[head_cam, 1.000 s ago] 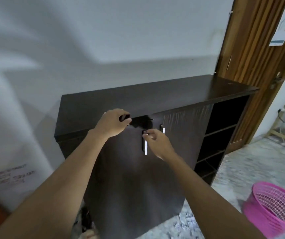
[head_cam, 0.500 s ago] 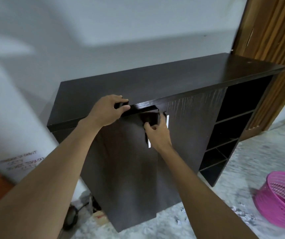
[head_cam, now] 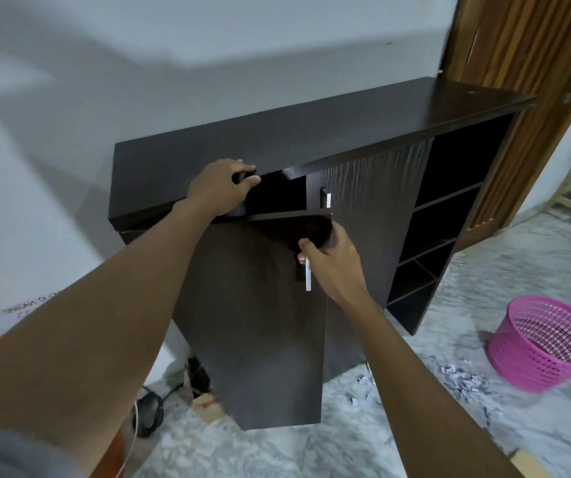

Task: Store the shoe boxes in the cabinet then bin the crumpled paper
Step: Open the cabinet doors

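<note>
The dark brown wooden cabinet (head_cam: pixel 311 132) stood against the white wall, its left door (head_cam: pixel 260 322) hanging ajar. The person's right hand (head_cam: pixel 332 260) gripped that door's free edge by the top of the slim silver handle (head_cam: pixel 308 279), fingers curled behind the panel. The left hand (head_cam: pixel 220 186), at ten o'clock from the right, clutched the front lip of the cabinet's top. White crumpled paper (head_cam: pixel 463 381) lay on the marbled floor at five o'clock from the cabinet, near a pink plastic mesh basket (head_cam: pixel 546 346).

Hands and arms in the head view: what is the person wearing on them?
The left hand and right hand are bare: no gloves, rings or watch show. The forearms are uncovered too. Blurred grey fabric at the lower left corner may be a sleeve or shirt; I cannot tell.
</note>
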`<act>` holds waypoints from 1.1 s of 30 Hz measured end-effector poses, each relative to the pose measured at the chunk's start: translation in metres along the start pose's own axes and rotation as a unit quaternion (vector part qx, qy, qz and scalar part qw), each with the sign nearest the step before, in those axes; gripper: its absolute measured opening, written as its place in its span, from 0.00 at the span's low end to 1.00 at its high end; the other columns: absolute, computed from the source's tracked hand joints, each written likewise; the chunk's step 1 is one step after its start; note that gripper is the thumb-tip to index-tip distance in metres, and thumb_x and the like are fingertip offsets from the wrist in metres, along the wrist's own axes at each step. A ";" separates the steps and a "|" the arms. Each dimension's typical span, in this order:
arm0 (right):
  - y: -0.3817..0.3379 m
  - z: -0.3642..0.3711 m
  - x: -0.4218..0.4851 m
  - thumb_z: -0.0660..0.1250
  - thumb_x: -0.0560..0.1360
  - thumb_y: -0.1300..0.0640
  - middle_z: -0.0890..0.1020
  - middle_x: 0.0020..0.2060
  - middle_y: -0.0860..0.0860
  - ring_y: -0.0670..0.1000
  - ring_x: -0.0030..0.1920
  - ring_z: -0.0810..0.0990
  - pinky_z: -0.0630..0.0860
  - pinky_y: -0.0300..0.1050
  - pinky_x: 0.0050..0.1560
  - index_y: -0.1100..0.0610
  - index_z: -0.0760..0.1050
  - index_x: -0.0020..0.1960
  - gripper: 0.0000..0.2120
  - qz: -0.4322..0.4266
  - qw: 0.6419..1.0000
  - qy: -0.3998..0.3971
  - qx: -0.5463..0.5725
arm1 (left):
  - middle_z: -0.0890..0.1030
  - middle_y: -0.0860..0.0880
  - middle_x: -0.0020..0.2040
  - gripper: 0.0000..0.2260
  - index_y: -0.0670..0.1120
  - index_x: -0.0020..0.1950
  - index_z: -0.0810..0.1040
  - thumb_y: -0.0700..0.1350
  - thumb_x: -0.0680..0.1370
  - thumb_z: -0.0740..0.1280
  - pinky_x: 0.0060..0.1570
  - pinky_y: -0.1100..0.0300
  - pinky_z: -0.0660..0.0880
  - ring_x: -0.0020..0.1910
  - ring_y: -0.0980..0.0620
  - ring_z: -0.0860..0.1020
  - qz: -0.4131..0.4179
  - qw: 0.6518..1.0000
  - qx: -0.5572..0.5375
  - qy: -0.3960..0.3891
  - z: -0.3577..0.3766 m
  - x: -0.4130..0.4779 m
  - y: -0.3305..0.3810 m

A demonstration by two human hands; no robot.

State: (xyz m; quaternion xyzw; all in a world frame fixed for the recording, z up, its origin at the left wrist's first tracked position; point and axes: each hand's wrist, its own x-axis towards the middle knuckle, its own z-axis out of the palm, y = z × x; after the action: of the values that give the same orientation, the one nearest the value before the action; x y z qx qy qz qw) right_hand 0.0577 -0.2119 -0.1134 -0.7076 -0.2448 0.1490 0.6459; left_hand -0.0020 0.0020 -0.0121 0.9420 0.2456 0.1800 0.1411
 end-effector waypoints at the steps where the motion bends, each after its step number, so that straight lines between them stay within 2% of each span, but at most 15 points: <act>1: -0.002 -0.002 -0.009 0.70 0.77 0.49 0.83 0.44 0.42 0.43 0.45 0.85 0.80 0.37 0.43 0.48 0.70 0.65 0.18 -0.002 1.000 0.010 -0.011 | 0.70 0.48 0.74 0.20 0.52 0.71 0.73 0.57 0.81 0.61 0.68 0.50 0.66 0.72 0.46 0.68 -0.002 1.000 0.012 0.000 0.000 -0.002 0.001; 3: -0.003 -0.008 -0.030 0.71 0.75 0.45 0.81 0.47 0.38 0.44 0.48 0.83 0.82 0.47 0.51 0.45 0.70 0.63 0.20 -0.007 0.998 0.018 -0.060 | 0.67 0.49 0.76 0.21 0.52 0.73 0.71 0.57 0.82 0.59 0.69 0.50 0.64 0.73 0.46 0.67 -0.010 1.000 0.027 -0.001 -0.001 -0.007 0.002; 5: -0.009 -0.016 -0.055 0.70 0.74 0.39 0.81 0.45 0.38 0.43 0.44 0.83 0.81 0.46 0.49 0.43 0.70 0.62 0.20 -0.006 0.993 0.013 -0.121 | 0.65 0.48 0.77 0.23 0.51 0.75 0.67 0.57 0.82 0.57 0.71 0.50 0.61 0.74 0.45 0.64 -0.017 0.999 0.041 -0.008 -0.003 -0.017 0.001; 7: -0.014 -0.022 -0.082 0.65 0.75 0.35 0.81 0.39 0.41 0.43 0.38 0.82 0.79 0.45 0.44 0.43 0.71 0.58 0.17 -0.016 0.979 0.015 -0.201 | 0.62 0.48 0.78 0.26 0.50 0.77 0.63 0.59 0.82 0.56 0.73 0.50 0.58 0.76 0.45 0.62 -0.015 0.997 0.069 -0.021 -0.008 -0.031 -0.002; 10: -0.018 -0.028 -0.116 0.61 0.78 0.36 0.72 0.32 0.44 0.44 0.33 0.72 0.68 0.43 0.37 0.45 0.72 0.40 0.15 -0.078 0.959 0.026 -0.269 | 0.59 0.47 0.79 0.29 0.49 0.79 0.60 0.61 0.81 0.56 0.74 0.49 0.56 0.77 0.45 0.59 -0.018 0.995 0.093 -0.034 -0.018 -0.056 -0.010; 12: -0.020 -0.028 -0.136 0.61 0.78 0.38 0.71 0.34 0.44 0.43 0.35 0.71 0.67 0.41 0.40 0.43 0.69 0.33 0.18 -0.105 0.969 -0.009 -0.223 | 0.59 0.47 0.79 0.30 0.48 0.79 0.60 0.61 0.81 0.57 0.74 0.49 0.56 0.77 0.45 0.59 -0.029 0.995 0.092 -0.038 -0.028 -0.071 -0.017; 14: -0.025 -0.021 -0.156 0.61 0.77 0.39 0.76 0.40 0.40 0.40 0.41 0.76 0.69 0.38 0.46 0.39 0.75 0.38 0.11 -0.104 0.983 -0.088 -0.127 | 0.60 0.45 0.79 0.30 0.46 0.78 0.61 0.60 0.81 0.57 0.74 0.48 0.57 0.77 0.44 0.60 -0.046 0.994 0.083 -0.046 -0.039 -0.084 -0.026; 15: -0.028 -0.014 -0.166 0.61 0.77 0.41 0.78 0.46 0.38 0.38 0.47 0.78 0.70 0.35 0.51 0.40 0.80 0.46 0.10 -0.105 0.982 -0.133 -0.085 | 0.60 0.45 0.79 0.30 0.45 0.78 0.61 0.60 0.81 0.58 0.74 0.48 0.57 0.76 0.43 0.60 -0.056 0.994 0.074 -0.050 -0.043 -0.090 -0.031; 16: -0.028 -0.006 -0.174 0.61 0.78 0.43 0.80 0.53 0.39 0.38 0.54 0.78 0.70 0.32 0.56 0.45 0.81 0.57 0.14 -0.109 0.977 -0.171 -0.059 | 0.60 0.45 0.79 0.30 0.44 0.78 0.61 0.60 0.80 0.58 0.74 0.47 0.56 0.76 0.43 0.60 -0.066 0.994 0.064 -0.053 -0.047 -0.095 -0.035; 17: -0.030 0.005 -0.181 0.62 0.79 0.46 0.80 0.59 0.41 0.38 0.60 0.77 0.69 0.31 0.60 0.48 0.77 0.65 0.17 -0.114 0.971 -0.206 -0.049 | 0.61 0.45 0.78 0.30 0.44 0.77 0.62 0.60 0.80 0.59 0.74 0.48 0.56 0.76 0.43 0.61 -0.074 0.994 0.057 -0.053 -0.050 -0.101 -0.038; 19: -0.035 0.028 -0.194 0.64 0.80 0.45 0.77 0.67 0.45 0.39 0.67 0.74 0.68 0.33 0.66 0.45 0.68 0.73 0.22 -0.107 0.956 -0.269 -0.046 | 0.61 0.45 0.78 0.29 0.44 0.77 0.63 0.59 0.80 0.59 0.74 0.49 0.55 0.76 0.42 0.60 -0.080 0.994 0.053 -0.049 -0.055 -0.111 -0.043; 22: -0.040 0.062 -0.209 0.63 0.74 0.34 0.68 0.75 0.44 0.40 0.73 0.67 0.66 0.47 0.74 0.37 0.59 0.77 0.33 -0.090 0.940 -0.325 -0.056 | 0.55 0.48 0.80 0.32 0.46 0.79 0.57 0.61 0.80 0.58 0.77 0.48 0.51 0.79 0.46 0.54 -0.091 0.993 0.053 -0.059 -0.060 -0.124 -0.051; 26: -0.051 0.099 -0.222 0.61 0.66 0.22 0.61 0.77 0.40 0.41 0.75 0.62 0.64 0.54 0.74 0.33 0.51 0.77 0.44 -0.113 0.933 -0.328 -0.095 | 0.51 0.50 0.81 0.34 0.48 0.80 0.53 0.62 0.79 0.57 0.77 0.46 0.49 0.79 0.48 0.52 -0.104 0.990 0.055 -0.078 -0.066 -0.131 -0.062; 29: -0.052 0.114 -0.226 0.60 0.64 0.20 0.61 0.77 0.40 0.43 0.76 0.61 0.65 0.56 0.74 0.34 0.50 0.78 0.47 -0.121 0.937 -0.312 -0.100 | 0.51 0.52 0.81 0.34 0.50 0.80 0.52 0.64 0.79 0.57 0.77 0.45 0.50 0.79 0.48 0.52 -0.108 0.989 0.053 -0.088 -0.070 -0.134 -0.064; 33: -0.046 0.108 -0.225 0.61 0.68 0.24 0.61 0.78 0.40 0.42 0.76 0.61 0.68 0.56 0.72 0.36 0.51 0.78 0.44 -0.123 0.940 -0.309 -0.069 | 0.51 0.52 0.81 0.34 0.51 0.80 0.51 0.64 0.79 0.57 0.77 0.45 0.50 0.79 0.47 0.53 -0.112 0.988 0.046 -0.097 -0.071 -0.134 -0.066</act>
State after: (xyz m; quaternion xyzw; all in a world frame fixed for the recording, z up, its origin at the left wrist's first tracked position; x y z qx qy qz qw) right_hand -0.1944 -0.2396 -0.1047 -0.6337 -0.5274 0.2626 0.5013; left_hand -0.1674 0.0012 -0.0076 0.9272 0.3424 0.0592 0.1401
